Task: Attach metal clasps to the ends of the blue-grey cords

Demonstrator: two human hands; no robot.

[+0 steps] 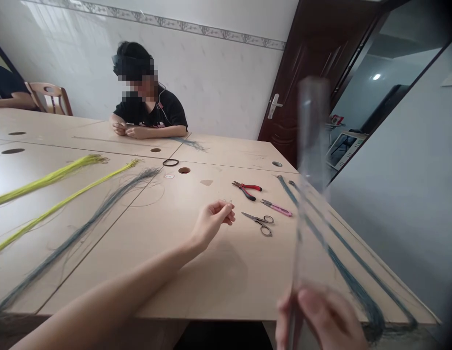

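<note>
My left hand is over the middle of the table, its thumb and fingers pinched together. Something tiny and thin pokes out at the fingertips, too small to name. Upright in my right hand, at the lower right, is a long clear plastic strip, blurred; whether it is a tube or flat I cannot tell. To the right of my left hand lie scissors, pliers with red and black handles and a small pink-handled tool.
Blue-grey strand bundles lie along the table's right side. On the left are yellow bundles and a grey-blue bundle. A black ring rests near a table hole. A co-worker sits across the table.
</note>
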